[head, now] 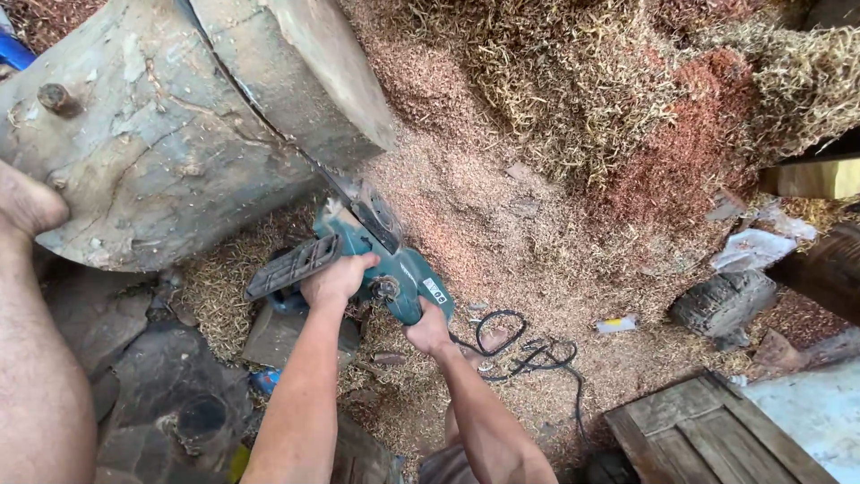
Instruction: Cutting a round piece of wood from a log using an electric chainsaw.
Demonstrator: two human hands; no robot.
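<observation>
From the head camera, a teal electric chainsaw (pixel 385 260) is seen held by both hands just below a large grey log (pixel 170 125). The left hand (pixel 336 280) is clenched around the front handle, beside the dark hand guard (pixel 291 267), and the right hand (pixel 428 330) is closed on the rear grip, where the black power cord (pixel 524 351) trails away over the ground.

The saw bar (pixel 345 190) is sunk in a narrow kerf that runs diagonally up through the log, from its lower edge towards the top of the frame. The cut is judged to be well advanced: the slit is seen along the whole visible face, and the piece to the right of it (the end section) is already slightly offset from the main trunk. Whether the two parts are fully severed cannot be told, since the far side is hidden. A bare foot (pixel 27 202) is pressed against the log at the left edge.

Thick layers of sawdust and shavings (pixel 555 108) are spread over the ground behind, with a weathered wooden panel (pixel 708 435) at the lower right.
</observation>
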